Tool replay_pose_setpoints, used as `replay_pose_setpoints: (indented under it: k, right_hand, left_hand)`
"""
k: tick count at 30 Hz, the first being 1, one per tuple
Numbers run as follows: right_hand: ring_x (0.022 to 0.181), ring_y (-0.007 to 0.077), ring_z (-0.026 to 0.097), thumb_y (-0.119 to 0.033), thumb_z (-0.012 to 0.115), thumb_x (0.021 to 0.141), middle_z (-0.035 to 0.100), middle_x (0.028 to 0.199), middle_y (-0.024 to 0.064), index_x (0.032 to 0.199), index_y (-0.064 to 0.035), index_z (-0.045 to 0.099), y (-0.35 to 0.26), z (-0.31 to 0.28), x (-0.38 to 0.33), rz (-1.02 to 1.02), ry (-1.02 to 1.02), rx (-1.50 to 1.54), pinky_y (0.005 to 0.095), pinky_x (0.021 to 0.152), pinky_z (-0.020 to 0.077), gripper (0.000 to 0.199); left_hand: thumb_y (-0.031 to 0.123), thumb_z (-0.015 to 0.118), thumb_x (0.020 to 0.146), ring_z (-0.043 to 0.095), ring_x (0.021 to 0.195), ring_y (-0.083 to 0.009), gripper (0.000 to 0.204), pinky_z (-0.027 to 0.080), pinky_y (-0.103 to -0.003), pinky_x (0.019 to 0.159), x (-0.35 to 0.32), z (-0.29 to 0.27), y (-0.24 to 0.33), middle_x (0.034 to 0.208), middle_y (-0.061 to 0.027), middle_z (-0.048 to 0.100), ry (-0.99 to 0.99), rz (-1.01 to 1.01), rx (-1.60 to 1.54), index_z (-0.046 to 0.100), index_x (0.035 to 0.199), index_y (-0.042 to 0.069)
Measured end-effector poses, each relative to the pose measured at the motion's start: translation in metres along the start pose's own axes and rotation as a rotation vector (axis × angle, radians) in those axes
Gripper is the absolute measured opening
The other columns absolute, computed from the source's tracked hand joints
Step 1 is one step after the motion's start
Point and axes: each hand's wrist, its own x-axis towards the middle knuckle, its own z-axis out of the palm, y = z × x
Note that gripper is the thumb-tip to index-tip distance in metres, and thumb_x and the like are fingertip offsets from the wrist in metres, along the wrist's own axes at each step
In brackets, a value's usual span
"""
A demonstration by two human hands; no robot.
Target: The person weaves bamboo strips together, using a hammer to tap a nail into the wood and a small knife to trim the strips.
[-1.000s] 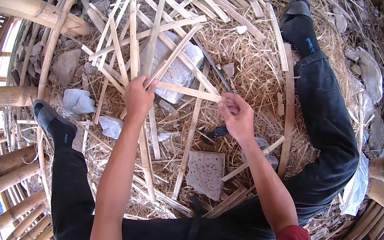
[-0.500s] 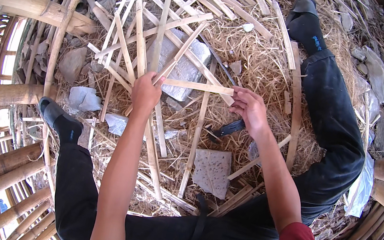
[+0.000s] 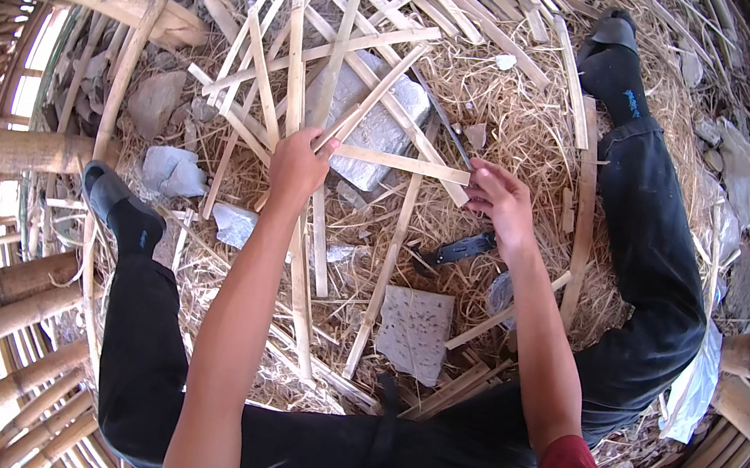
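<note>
Above the straw floor [image 3: 533, 122], head view: left hand [image 3: 299, 167] and right hand [image 3: 500, 200] each pinch one end of a horizontal bamboo strip [image 3: 397, 163], lying across upright strips [image 3: 291, 52]. Dark knife [image 3: 457, 248] below right hand; grey slab [image 3: 413, 330] nearer the legs.

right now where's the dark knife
In the head view the dark knife lies on the straw just below the right hand, above the flat grey stone slab.
</note>
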Motion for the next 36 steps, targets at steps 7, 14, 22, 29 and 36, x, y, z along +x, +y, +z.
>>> replay_pose_setpoints:
  k: [7,14,22,29,36]
  right_hand:
    - [0.085,0.0213,0.076,-0.006,0.077,0.089,0.076,0.104,0.0157,0.127,-0.0006,0.072,0.001,0.019,-0.031,-0.428,0.017,-0.599,0.031,0.078,0.0628,0.039]
    - [0.08,0.0198,0.076,-0.004,0.078,0.09,0.076,0.099,0.0147,0.122,-0.0004,0.074,0.012,0.023,-0.042,-0.511,0.099,-0.618,0.0295,0.075,0.0627,0.033]
    - [0.087,0.0215,0.078,-0.005,0.077,0.091,0.077,0.106,0.0178,0.12,0.0022,0.074,0.027,0.022,-0.038,-0.525,0.144,-0.527,0.0301,0.077,0.0644,0.03]
    - [0.091,0.0219,0.078,-0.003,0.078,0.09,0.076,0.109,0.0179,0.119,0.0038,0.074,0.023,0.024,-0.038,-0.505,0.131,-0.52,0.0303,0.08,0.0649,0.029]
    - [0.091,0.0212,0.078,-0.003,0.079,0.09,0.076,0.109,0.0169,0.118,0.0016,0.076,0.021,0.022,-0.038,-0.505,0.111,-0.548,0.0301,0.078,0.0642,0.028]
  left_hand:
    - [0.037,0.073,0.096,0.07,0.087,-0.0396,0.029,0.053,-0.048,0.078,0.0,-0.001,-0.006,0.09,-0.0173,0.074,-0.011,0.016,-0.062,0.076,0.104,0.009]
    - [0.039,0.072,0.097,0.068,0.09,-0.0437,0.032,0.051,-0.052,0.08,-0.002,0.004,-0.007,0.091,-0.02,0.072,0.015,0.0,-0.004,0.074,0.099,0.007]
    - [0.032,0.074,0.095,0.069,0.084,-0.0442,0.032,0.053,-0.05,0.076,0.015,0.0,-0.003,0.086,-0.0236,0.072,0.028,0.048,-0.089,0.074,0.094,-0.001]
    - [0.029,0.078,0.092,0.074,0.079,-0.0329,0.031,0.055,-0.042,0.076,0.031,-0.004,-0.017,0.089,-0.0207,0.076,-0.071,-0.004,-0.112,0.078,0.105,0.001]
    - [0.024,0.078,0.089,0.074,0.078,-0.0323,0.029,0.056,-0.04,0.075,0.03,-0.016,-0.007,0.088,-0.0191,0.076,-0.141,-0.011,-0.077,0.077,0.105,0.001]
